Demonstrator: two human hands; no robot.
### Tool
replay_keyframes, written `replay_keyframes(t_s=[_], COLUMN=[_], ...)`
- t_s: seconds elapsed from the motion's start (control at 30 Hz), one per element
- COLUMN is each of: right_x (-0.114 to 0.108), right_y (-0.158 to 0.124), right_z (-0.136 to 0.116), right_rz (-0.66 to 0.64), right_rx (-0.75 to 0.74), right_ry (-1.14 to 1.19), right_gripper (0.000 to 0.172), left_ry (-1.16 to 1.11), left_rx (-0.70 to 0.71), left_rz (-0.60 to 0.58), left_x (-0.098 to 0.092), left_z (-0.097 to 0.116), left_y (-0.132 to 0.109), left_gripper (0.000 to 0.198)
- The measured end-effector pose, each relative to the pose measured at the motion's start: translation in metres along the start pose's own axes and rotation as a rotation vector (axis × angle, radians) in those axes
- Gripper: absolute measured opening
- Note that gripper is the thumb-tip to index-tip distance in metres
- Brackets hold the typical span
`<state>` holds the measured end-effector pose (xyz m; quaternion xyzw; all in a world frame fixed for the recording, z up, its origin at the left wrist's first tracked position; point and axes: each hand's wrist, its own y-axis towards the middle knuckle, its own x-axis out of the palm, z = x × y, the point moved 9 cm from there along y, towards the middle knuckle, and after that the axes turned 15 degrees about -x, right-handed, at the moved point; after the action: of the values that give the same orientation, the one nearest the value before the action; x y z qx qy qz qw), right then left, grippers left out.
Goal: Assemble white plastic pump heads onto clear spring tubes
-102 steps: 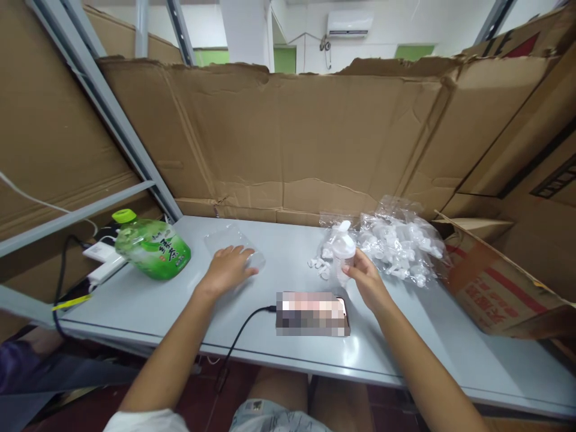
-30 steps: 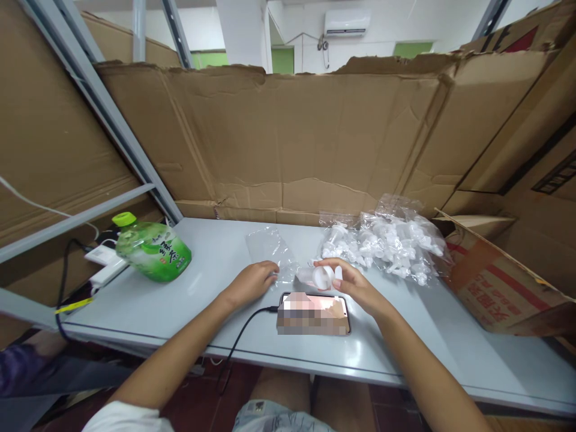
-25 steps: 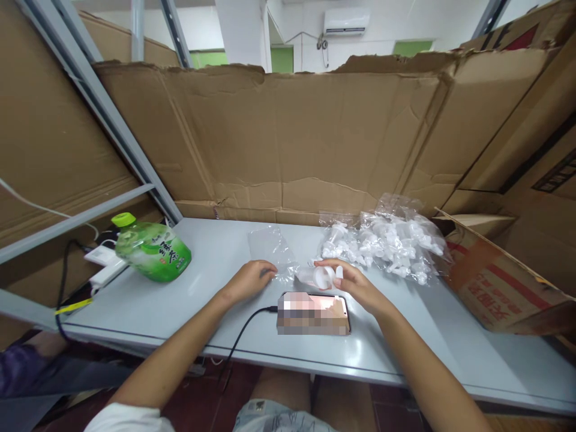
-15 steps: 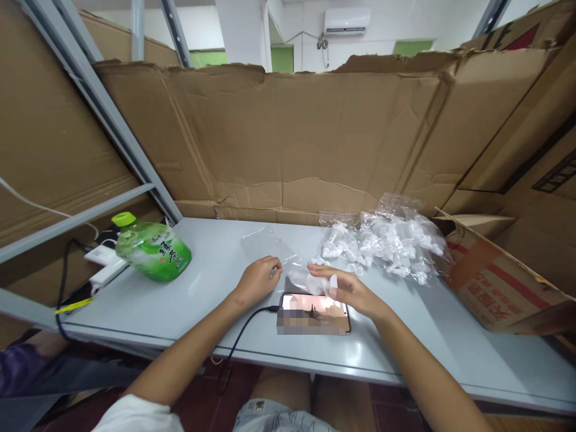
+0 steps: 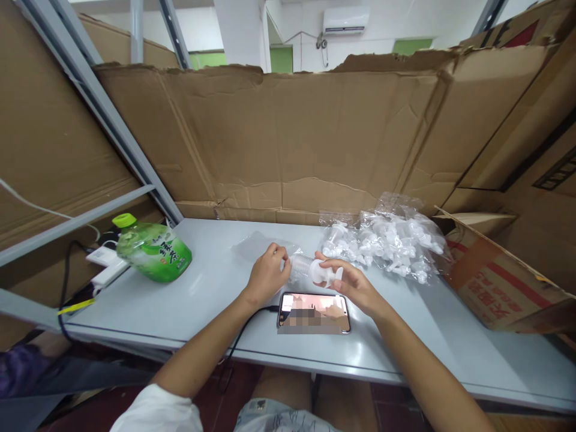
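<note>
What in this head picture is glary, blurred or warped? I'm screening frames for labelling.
Head view: even indoor light, soft shadows; sheen on the grey table near its front edge; the phone screen is pixelated; wide-angle bending of the frame's edges; the clear bottle between the left hand and right hand is hard to outline, as is the clear bag.

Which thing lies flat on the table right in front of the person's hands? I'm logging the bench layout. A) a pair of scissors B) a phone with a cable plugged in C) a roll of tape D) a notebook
B: a phone lies flat on the grey table just below the left hand and right hand, with a black cable running from its left end.
</note>
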<state>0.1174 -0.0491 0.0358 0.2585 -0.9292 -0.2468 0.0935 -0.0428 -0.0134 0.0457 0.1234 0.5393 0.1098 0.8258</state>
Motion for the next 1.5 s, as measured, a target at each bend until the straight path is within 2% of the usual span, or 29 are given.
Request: replay_keyframes(t_s=[0.13, 0.23, 0.4, 0.63, 0.8, 0.93, 1.17, 1.27, 1.37, 1.5], right_x=[0.003, -0.002, -0.014, -0.005, -0.007, -0.017, -0.044, -0.05, -0.045, -0.033], right_y=[-0.001, -0.001, 0.002, 0.003, 0.002, 0.002, -0.001, -0.003, -0.003, -0.001], right_z=[0.007, 0.01, 0.006, 0.011, 0.018, 0.021, 0.024, 0.026, 0.026, 0.02], right_rz=[-0.064, -0.03, 0.11, 0.07, 0.08, 0.151, 0.247, 0.276, 0.237, 0.143], right_rx=[0.072, 0.098, 0.014, 0.024, 0.034, 0.03, 0.073, 0.094, 0.067, 0.02], right_ry=[-0.063, -0.066, -0.043, -0.011, -0.031, -0.137, -0.533, -0.547, -0.5, -0.553], right_gripper=[0.033, 0.034, 0.032, 0.032, 0.034, 0.03, 0.028, 0.024, 0.021, 0.02], left_ry=[-0.024, 0.016, 0.058, -0.123, -0.195, -0.199, -0.164, -0.116, -0.104, -0.148], left_rx=[-0.002, 0.004, 0.012, 0.009, 0.044, 0.078, 0.071, 0.1, 0.144, 0.184], left_rz=[0.057, 0.073, -0.029, -0.078, -0.092, -0.078, -0.068, -0.06, -0.064, -0.051], left_x=[-0.002, -0.002, 0.009, 0.008, 0.003, 0.001, 0.008, 0.009, 0.011, 0.009], left_z=[0.004, 0.007, 0.01, 0.013, 0.022, 0.031, 0.032, 0.037, 0.047, 0.063], left_y=[0.001, 0.0, -0.002, -0.002, -0.007, -0.009, -0.003, -0.004, -0.008, -0.011], left_gripper=[0.011, 0.011, 0.01, 0.009, 0.009, 0.009, 0.01, 0.01, 0.009, 0.009])
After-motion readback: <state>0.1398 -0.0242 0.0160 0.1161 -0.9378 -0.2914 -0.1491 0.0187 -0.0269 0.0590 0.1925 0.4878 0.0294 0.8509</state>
